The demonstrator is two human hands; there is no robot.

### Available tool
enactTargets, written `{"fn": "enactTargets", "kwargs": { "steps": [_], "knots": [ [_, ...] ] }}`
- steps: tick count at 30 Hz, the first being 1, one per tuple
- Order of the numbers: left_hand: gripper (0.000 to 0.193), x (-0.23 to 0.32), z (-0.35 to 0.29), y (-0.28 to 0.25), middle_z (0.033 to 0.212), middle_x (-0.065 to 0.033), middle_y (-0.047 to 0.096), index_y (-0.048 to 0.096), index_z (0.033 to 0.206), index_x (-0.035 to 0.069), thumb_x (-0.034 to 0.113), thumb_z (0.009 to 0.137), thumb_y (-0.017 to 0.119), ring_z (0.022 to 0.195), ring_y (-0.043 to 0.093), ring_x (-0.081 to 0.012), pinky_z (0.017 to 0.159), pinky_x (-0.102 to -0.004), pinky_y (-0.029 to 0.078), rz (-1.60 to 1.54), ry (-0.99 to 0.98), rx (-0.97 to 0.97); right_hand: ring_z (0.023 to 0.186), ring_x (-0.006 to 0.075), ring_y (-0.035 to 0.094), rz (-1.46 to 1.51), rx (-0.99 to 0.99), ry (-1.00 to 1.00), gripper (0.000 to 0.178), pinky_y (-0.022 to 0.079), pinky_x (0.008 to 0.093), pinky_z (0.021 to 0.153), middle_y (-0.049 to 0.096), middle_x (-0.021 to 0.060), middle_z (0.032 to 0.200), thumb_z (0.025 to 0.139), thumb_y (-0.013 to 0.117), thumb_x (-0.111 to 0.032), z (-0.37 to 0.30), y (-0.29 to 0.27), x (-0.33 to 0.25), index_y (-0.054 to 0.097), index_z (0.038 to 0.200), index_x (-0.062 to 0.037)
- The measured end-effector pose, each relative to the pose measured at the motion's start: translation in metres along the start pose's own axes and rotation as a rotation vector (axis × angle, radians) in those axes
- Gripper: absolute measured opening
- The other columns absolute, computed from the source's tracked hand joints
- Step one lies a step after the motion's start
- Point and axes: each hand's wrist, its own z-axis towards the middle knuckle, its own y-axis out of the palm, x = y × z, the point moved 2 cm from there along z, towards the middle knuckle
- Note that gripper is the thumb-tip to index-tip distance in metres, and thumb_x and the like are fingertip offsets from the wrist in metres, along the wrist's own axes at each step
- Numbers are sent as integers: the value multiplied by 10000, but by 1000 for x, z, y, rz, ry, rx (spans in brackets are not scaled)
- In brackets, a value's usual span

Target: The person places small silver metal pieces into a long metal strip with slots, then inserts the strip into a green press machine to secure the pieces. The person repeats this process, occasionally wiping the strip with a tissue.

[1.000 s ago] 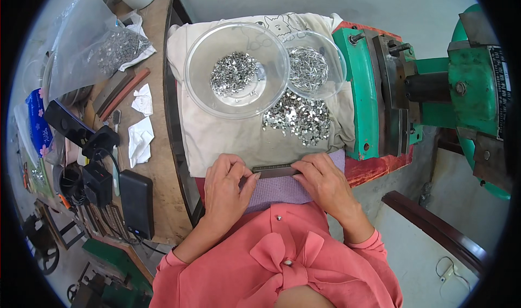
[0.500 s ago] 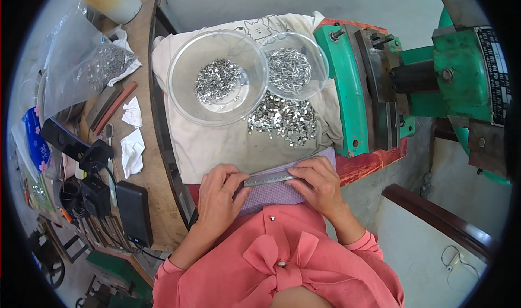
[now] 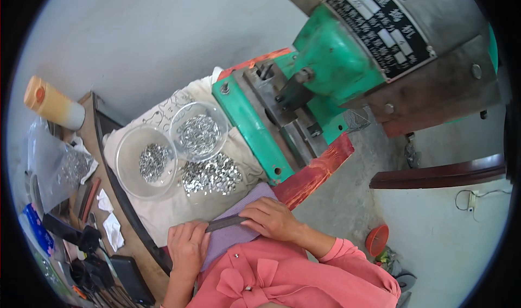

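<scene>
My left hand [image 3: 186, 247] and my right hand [image 3: 271, 219] grip the two ends of a narrow, flat grey strip [image 3: 226, 222], fingers closed round it. The strip is held level over a purple cloth [image 3: 220, 249] at my lap. Just beyond lies a loose heap of small shiny metal pieces [image 3: 213, 174] on a beige cloth [image 3: 160, 215]. Behind the heap stand a large clear tub [image 3: 126, 172] with small metal bits inside and a smaller clear tub [image 3: 218, 127] with thin metal pieces.
A green press machine [image 3: 347, 58] rises at the right, its base [image 3: 252, 129] beside the cloth. On the left, a wooden bench [image 3: 138, 243] bears a clear bag [image 3: 57, 167], white tissues [image 3: 113, 232], a black box [image 3: 130, 278] and a yellow-topped container [image 3: 54, 104]. A red bowl [image 3: 376, 240] sits low at right.
My view has swung right and up, so the tubs and bench appear further left and the machine looms larger. Both hands still hold the strip, whose visible face now looks darker.
</scene>
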Motion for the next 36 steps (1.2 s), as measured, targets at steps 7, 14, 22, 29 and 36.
{"fn": "enactTargets", "kwargs": {
  "steps": [7, 14, 22, 29, 36],
  "knots": [
    [297, 57, 92, -28, 946, -25, 663, 673, 968, 85, 86, 696, 791, 828, 627, -207, 741, -360, 432, 13, 367, 59, 744, 265, 668, -206, 355, -17, 258, 553, 347, 636, 684, 107, 939, 766, 826, -107, -11, -75, -2, 712, 990, -47],
    [107, 100, 207, -8, 849, -28, 598, 648, 886, 86, 144, 796, 642, 850, 605, -203, 754, -333, 456, 84, 803, 51, 656, 148, 652, -402, 631, 99, 284, 532, 271, 540, 675, 83, 922, 753, 829, -6, -17, -120, 16, 734, 1020, -28],
    [84, 123, 238, 15, 844, -17, 611, 673, 819, 99, 153, 772, 629, 889, 615, -187, 806, -312, 476, 218, 984, -19, 644, 136, 661, -338, 671, 257, 278, 522, 257, 551, 666, 84, 923, 750, 831, 2, -23, -119, 26, 721, 1004, -24],
    [79, 139, 226, 20, 854, 8, 621, 686, 813, 115, 172, 786, 637, 917, 610, -163, 814, -288, 470, 297, 1003, -48, 631, 145, 666, -351, 658, 303, 273, 511, 269, 572, 662, 87, 886, 739, 848, -10, -39, -115, 14, 726, 983, -21],
    [75, 137, 219, 25, 858, 15, 622, 687, 817, 120, 174, 799, 637, 925, 596, -162, 815, -279, 454, 354, 987, -88, 639, 140, 654, -272, 648, 362, 274, 503, 264, 568, 663, 92, 883, 732, 851, 2, -43, -111, 15, 730, 978, -8]
  ]
}}
